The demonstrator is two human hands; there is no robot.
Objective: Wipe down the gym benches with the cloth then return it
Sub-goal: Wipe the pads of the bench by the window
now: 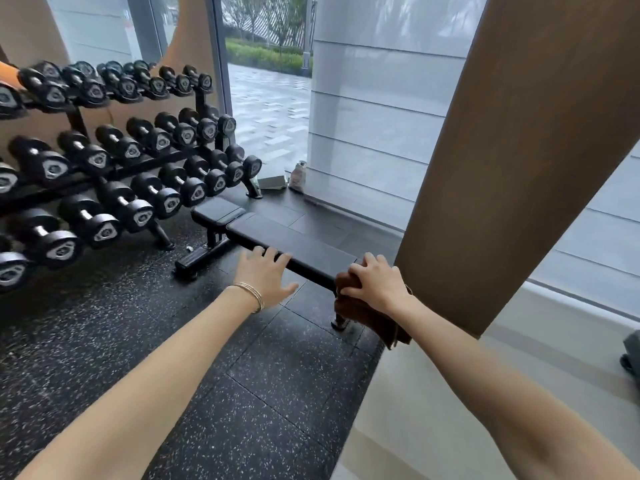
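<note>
- Right hand [377, 284] fingers [369, 261] are curling over the brown cloth [370, 315], bunching it against the near end of the bench surface [287, 239]. The cloth's loose tail is hanging off that end.
- Left hand [265, 277] fingers [273, 256] are lying spread, tips touching the surface's near long edge, holding nothing.
- Cloth is looking soft, light and floppy, probably best gripped at the bunched middle so the tail isn't dragging.
- Surface padding is looking smooth, so the cloth should be sliding easily.
- Palm is hiding part of the cloth. Cloth is covering most of the surface's near-end leg. Dumbbell rack [114, 157] beyond the surface is running off the left edge of the view.
</note>
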